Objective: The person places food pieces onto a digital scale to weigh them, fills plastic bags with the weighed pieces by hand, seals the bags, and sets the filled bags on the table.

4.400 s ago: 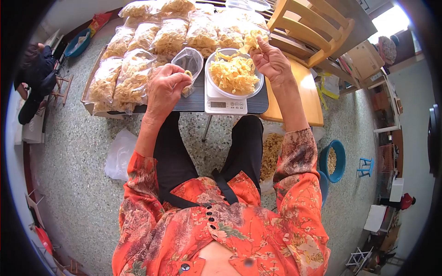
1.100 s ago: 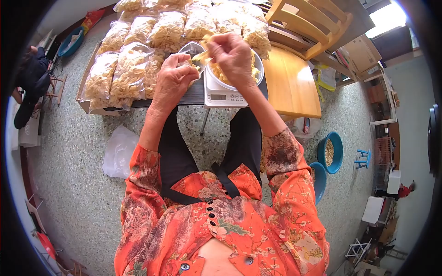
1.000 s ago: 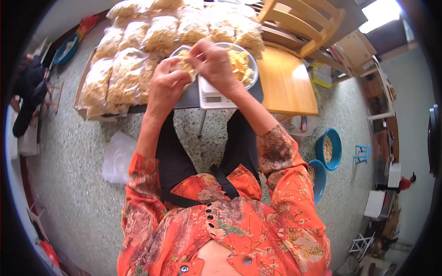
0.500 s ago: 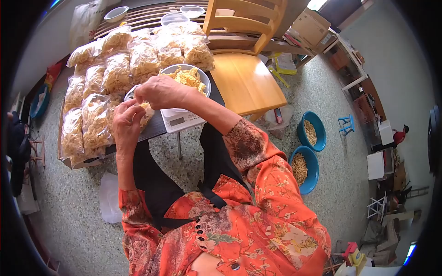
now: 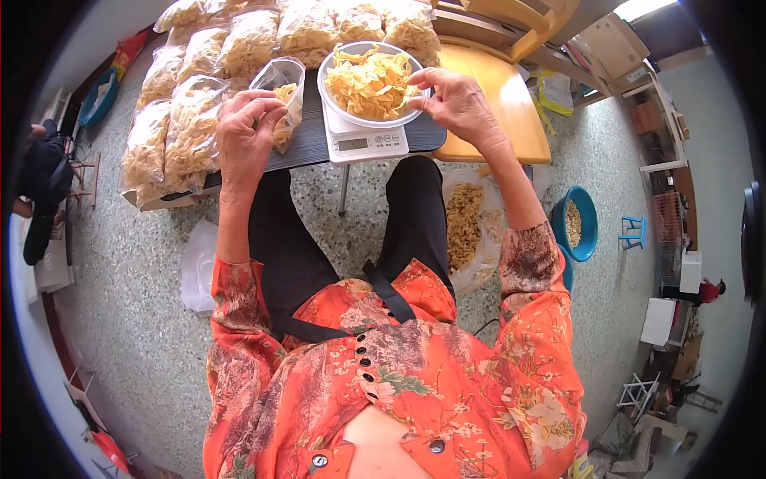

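My left hand (image 5: 246, 132) has its fingers curled in a pinch at the side of a small clear plastic bag (image 5: 292, 73), whose mouth gapes upward. Some pale yellow dried strips lie in that bag. At the right rim of a white bowl (image 5: 325, 89), my right hand (image 5: 459, 104) reaches in, thumb and forefinger apart against the heaped dried strips (image 5: 369, 80). The bowl rests on a white kitchen scale (image 5: 379, 142) with a grey display; its digits are too small to read.
Several filled bags (image 5: 195, 120) crowd the table's left and back. A wooden chair (image 5: 495, 104) adjoins the table. Below stand an open bag of brownish pieces (image 5: 465, 227) and a blue tub (image 5: 588, 219). Another person (image 5: 44, 180) is at the far left.
My right hand has left the small bag and moved right to the bowl. My left hand stays by the bag. The view has shifted, showing the bowl and scale more fully.
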`<state>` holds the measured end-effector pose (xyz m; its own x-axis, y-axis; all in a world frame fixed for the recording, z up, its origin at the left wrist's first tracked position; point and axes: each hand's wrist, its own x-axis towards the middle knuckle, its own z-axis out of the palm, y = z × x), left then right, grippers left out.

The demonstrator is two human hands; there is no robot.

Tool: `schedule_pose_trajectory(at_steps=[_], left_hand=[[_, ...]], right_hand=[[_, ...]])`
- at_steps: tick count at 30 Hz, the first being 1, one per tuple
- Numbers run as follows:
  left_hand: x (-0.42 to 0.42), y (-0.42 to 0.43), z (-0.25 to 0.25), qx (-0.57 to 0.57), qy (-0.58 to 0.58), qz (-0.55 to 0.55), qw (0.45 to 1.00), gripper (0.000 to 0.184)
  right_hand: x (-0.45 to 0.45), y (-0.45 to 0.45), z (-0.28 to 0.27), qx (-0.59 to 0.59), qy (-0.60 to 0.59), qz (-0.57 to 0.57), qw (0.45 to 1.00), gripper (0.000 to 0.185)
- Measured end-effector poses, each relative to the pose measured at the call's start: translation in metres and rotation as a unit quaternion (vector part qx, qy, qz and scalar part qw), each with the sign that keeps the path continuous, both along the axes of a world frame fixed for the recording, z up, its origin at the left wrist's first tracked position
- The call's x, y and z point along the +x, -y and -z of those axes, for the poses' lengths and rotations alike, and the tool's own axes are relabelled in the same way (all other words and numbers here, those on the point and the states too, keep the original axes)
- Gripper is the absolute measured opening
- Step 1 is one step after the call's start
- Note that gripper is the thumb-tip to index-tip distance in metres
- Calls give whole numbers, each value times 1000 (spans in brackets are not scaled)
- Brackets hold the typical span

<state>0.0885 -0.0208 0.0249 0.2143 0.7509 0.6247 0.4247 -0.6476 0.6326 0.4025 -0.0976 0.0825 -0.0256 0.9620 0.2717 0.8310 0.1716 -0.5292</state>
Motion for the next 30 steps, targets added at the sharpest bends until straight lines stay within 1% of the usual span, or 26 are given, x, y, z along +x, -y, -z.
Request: schedule_pose_trajectory(at_steps=[2,3,4,6,10,12,13,15,16,18,19,20,22,24,26,27,28,30], left_hand=[[2,3,-2,3,-4,2,1000,7],[2,5,-4,2,-23,9,1000,7],[2,6,-5,0,-39,16,999,7],[2,7,-5,-9,-37,19,999,7],[4,5,-4,-13,-19,26,999,8],[5,6,-5,-4,-24,26,999,8],[6,7,-5,5,-30,29,999,7],[7,7,-5,11,-30,31,999,7],[7,7,-5,16,-28,35,999,7],[7,7,-5,13,-20,28,999,7],[6,7,-4,7,-19,29,999,7],[5,7,-4,0,-20,33,999,8],[5,8,-5,5,-28,31,999,8],[6,10,-5,-22,-12,38,999,8],[5,9,-4,-7,-19,37,999,8],[4,10,-3,6,-28,39,999,9],[2,10,-2,5,-28,37,999,9],[1,9,-2,6,-37,48,998,9]], right_hand=[[-2,-2,7,73,102,-27,992,33],[-6,-5,7,36,112,8,993,42],[-10,-5,6,36,110,9,993,42],[-17,-6,4,30,160,42,986,43],[-23,-7,9,31,176,78,981,43],[-18,-13,19,96,164,69,979,40],[-14,-16,22,97,163,68,980,40],[-13,-22,20,8,84,24,996,36],[-17,-20,16,10,86,21,996,36],[-24,-17,2,76,128,30,988,33],[-22,-22,-2,64,97,23,993,34],[-24,-27,-4,64,96,20,993,34],[-26,-35,-6,84,124,-3,989,43],[-24,-42,-1,98,140,-21,985,46],[-25,-48,4,48,143,-47,987,43],[-26,-50,8,57,142,-42,987,36],[-27,-52,13,56,142,-44,987,36],[-28,-53,18,69,167,-44,983,28]])
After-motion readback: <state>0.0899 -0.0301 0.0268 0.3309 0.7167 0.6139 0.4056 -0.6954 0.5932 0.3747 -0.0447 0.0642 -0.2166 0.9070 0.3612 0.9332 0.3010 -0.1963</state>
